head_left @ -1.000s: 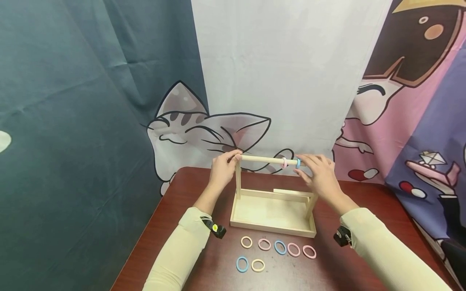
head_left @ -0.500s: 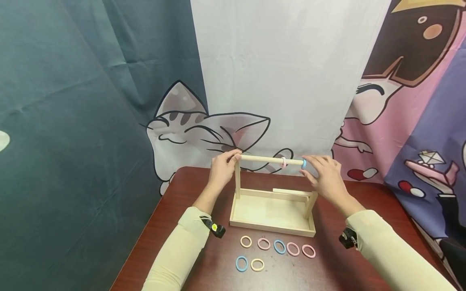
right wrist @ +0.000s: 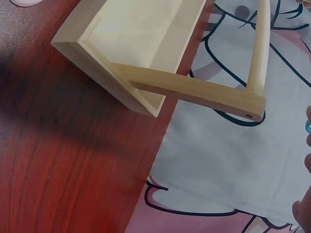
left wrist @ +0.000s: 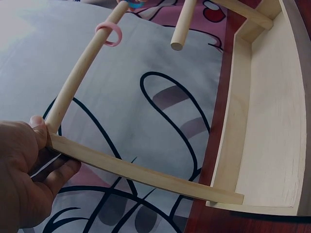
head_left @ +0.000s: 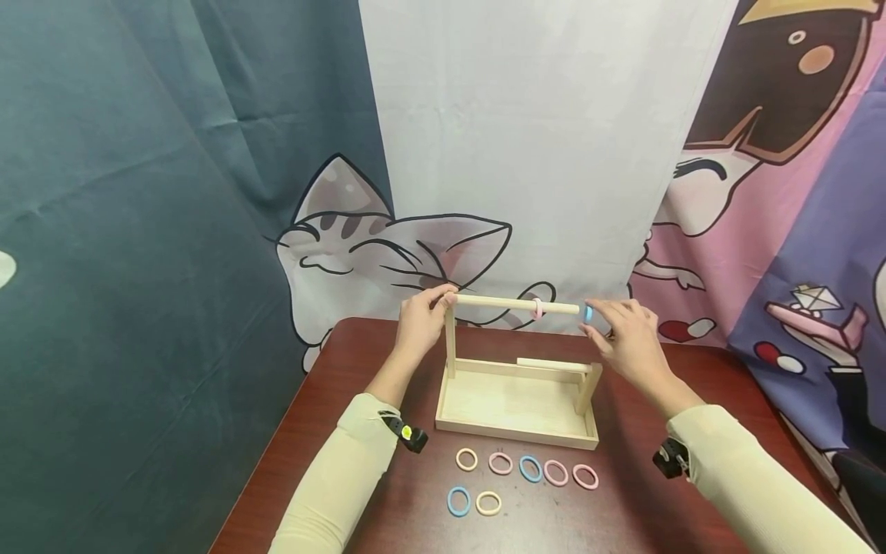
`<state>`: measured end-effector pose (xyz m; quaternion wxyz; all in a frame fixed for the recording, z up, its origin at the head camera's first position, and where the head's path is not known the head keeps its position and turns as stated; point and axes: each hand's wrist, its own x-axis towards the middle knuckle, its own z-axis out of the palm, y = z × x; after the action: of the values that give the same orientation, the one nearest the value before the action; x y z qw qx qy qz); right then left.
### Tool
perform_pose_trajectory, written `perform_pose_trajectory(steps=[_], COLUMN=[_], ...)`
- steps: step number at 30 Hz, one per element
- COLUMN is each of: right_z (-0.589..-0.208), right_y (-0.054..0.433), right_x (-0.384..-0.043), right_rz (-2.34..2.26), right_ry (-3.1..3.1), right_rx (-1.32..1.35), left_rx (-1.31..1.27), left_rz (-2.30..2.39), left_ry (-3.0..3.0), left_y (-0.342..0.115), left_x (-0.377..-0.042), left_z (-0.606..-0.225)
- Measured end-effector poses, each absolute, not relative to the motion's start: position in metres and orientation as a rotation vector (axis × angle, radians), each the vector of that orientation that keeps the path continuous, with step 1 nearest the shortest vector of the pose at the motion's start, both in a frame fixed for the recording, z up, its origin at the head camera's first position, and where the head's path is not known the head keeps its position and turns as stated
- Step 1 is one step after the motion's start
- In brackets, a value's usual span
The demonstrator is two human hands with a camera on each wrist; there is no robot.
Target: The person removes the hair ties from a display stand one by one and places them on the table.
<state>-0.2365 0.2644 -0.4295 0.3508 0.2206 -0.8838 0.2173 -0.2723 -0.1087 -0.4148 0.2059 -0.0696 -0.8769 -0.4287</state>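
Observation:
My left hand (head_left: 420,319) grips the top of the tall left post (head_left: 451,346) of a wooden stand, where the upper rod (head_left: 494,302) joins it. In the left wrist view, the thumb and fingers hold that corner. A pink ring (head_left: 537,316) hangs on the rod, towards its free right end. Just past that end, my right hand (head_left: 631,338) pinches a blue ring (head_left: 588,314) between thumb and fingers, off the rod. The right wrist view catches only its fingertips (right wrist: 308,162) at the edge. Below is the stand's shallow wooden tray (head_left: 512,439).
A shorter post (head_left: 587,392) at the tray's right carries a lower rod (head_left: 552,365) pointing left. In front of the stand, several pink, blue and yellow rings lie on the dark red table (head_left: 388,500). A printed curtain (head_left: 554,138) hangs behind.
My right hand has slid the blue ring rightward along the upper rod and off its free end. The left hand has kept its grip, and the pink ring has stayed on the rod.

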Motion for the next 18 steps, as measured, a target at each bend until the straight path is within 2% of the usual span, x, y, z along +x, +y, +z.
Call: perform_pose_trajectory(steps=[18], right_z=[-0.436], right_y=[0.265], right_x=[-0.223], right_rz=[0.525], right_ry=[-2.24], right_rx=[0.647], left_rx=[-0.188], left_rz=[-1.186], left_ry=[-2.439], left_y=[-0.108], left_x=[-0.272], left_z=[-0.414])
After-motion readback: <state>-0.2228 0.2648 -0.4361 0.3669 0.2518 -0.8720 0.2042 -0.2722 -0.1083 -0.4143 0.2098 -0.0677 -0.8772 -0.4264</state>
